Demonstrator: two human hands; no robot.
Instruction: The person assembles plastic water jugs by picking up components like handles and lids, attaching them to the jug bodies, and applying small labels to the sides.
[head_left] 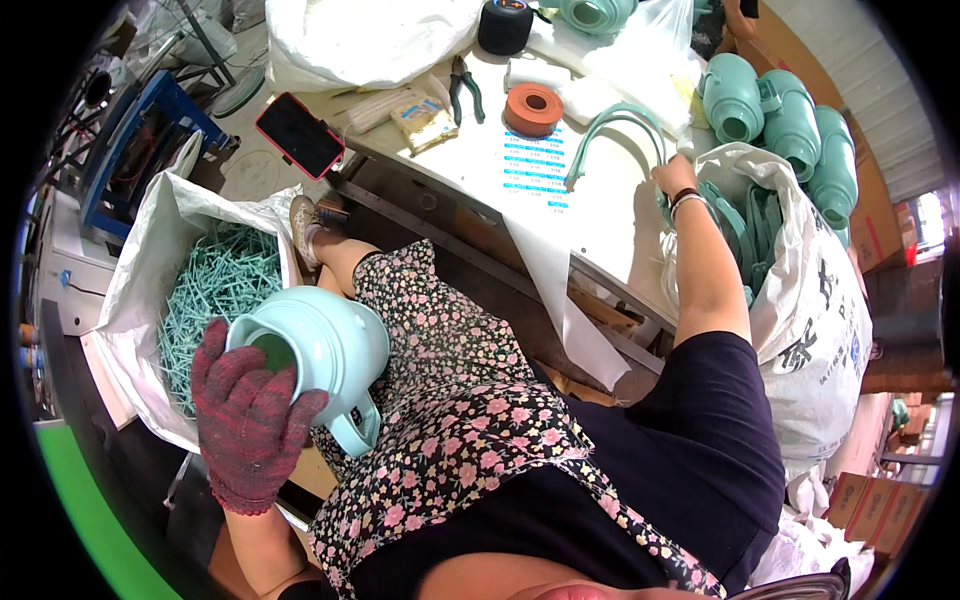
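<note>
My left hand (255,420), in a dark red knitted glove, grips a pale teal plastic thermos jug casing (335,335) by its mouth. The casing lies tilted over my lap, its side handle pointing down. My bare right hand (674,177) is reached out to the right edge of the white table, fingers closed on the end of a curved teal plastic handle (625,110). Its fingertips are partly hidden. Right beside this hand stands a white woven sack (810,370) full of similar teal handles (745,235).
To the left, an open white sack (145,270) holds thin teal plastic scraps (222,285). On the table (450,170) are orange tape (533,108), pliers (466,90), a label sheet (535,165) and a phone (299,135). Several teal casings (735,98) stand at the right.
</note>
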